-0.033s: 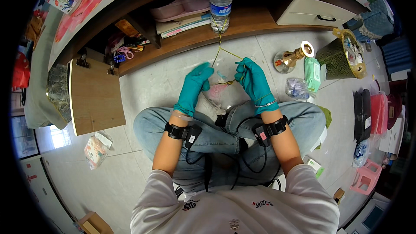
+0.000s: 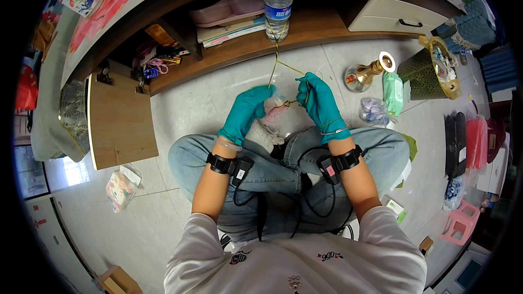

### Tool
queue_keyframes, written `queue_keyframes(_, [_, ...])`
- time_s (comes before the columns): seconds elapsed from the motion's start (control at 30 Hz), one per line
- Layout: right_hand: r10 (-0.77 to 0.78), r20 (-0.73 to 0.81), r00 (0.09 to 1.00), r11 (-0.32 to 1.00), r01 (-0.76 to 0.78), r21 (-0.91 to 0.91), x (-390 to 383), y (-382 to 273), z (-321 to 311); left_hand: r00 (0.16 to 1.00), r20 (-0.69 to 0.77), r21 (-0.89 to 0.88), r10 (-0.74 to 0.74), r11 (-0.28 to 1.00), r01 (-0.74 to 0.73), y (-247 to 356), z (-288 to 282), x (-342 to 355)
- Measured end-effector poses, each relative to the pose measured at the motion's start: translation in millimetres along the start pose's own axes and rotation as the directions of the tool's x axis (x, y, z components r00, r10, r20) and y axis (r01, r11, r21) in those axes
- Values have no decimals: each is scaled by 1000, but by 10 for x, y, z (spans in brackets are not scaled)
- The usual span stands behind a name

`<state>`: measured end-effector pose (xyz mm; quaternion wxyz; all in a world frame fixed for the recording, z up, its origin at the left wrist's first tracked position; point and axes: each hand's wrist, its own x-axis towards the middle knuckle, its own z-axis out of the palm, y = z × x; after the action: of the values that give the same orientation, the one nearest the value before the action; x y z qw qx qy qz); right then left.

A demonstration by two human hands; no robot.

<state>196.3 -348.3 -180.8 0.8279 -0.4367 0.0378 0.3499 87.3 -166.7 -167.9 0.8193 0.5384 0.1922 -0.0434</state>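
Note:
A thin yellow and black cord [image 2: 277,61] is looped round a clear plastic water bottle [image 2: 278,15] with a blue label, which stands upright on the low shelf. Below the bottle the cord splits into two strands. Gloved in teal, my left hand [image 2: 244,113] is closed on the left strand. My right hand [image 2: 320,106], in a matching glove, pinches the right strand between thumb and fingers. More cord hangs loosely between both hands, over a pinkish crumpled piece on the floor. A strand also lies across my right wrist, near a bracelet.
The wooden cabinet shelf [image 2: 321,26] holds books and a pink tray. Its door [image 2: 121,125] hangs open at left. To the right stand a gold-necked glass vessel [image 2: 362,74], a green wipes pack [image 2: 393,92], a clear plastic bag [image 2: 373,110] and a patterned waste bin [image 2: 415,73].
My left hand has shifted slightly right, nearer my right hand, with its strand. My right hand and the bottle stay almost in place.

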Motion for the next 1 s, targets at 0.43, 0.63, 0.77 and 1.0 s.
queue_keyframes(0.43, [232,78,970,939,-202,-279,-8,296,53,952,224,108,209,965,-237,-112,-14,30])
queue_keyframes(0.63, [324,109,940,886,-261,-383,-52,243,132,971,140,-58,196,980,-189,-35,130,-41])
queue_keyframes(0.77, [322,196,926,859,-199,-471,-90,240,150,968,92,-107,233,969,-223,-167,58,21])
queue_keyframes(1.0, [-168,117,979,865,203,-459,4,288,34,819,95,843,566,391,-368,-125,124,2])
